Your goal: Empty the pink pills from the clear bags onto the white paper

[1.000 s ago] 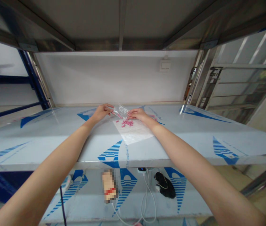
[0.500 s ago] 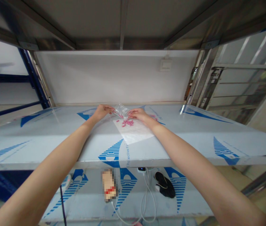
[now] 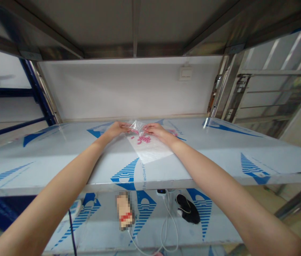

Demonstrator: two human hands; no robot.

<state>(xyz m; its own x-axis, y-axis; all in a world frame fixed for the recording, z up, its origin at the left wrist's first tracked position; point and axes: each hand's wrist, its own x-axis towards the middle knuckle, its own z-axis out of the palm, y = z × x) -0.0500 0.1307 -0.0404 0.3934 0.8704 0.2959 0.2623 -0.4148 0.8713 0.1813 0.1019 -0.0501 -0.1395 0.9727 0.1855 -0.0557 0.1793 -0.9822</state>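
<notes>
A clear plastic bag (image 3: 136,125) is held between my two hands near the back of the shelf. My left hand (image 3: 118,128) pinches the bag's left side, with a few pink pieces showing by its fingertips. My right hand (image 3: 155,130) has its fingers closed on the bag's right side. Just below lies a pile of small pink bead-like pieces (image 3: 144,139) on a white sheet (image 3: 154,153). One or two more pink pieces lie left of the pile. Further pink pieces (image 3: 173,132) show behind my right wrist.
The shelf (image 3: 219,153) is covered in blue-printed film. Below it, a lower shelf holds a pixelated phone-like object (image 3: 125,210) on a white cable, a small white device (image 3: 161,192) and a black item (image 3: 187,209). A metal shelf hangs overhead, with a wall behind.
My left hand has moved slightly right and down, closer to my right hand. The bag has sunk lower and looks more bunched. More pink pieces show by my left fingertips.
</notes>
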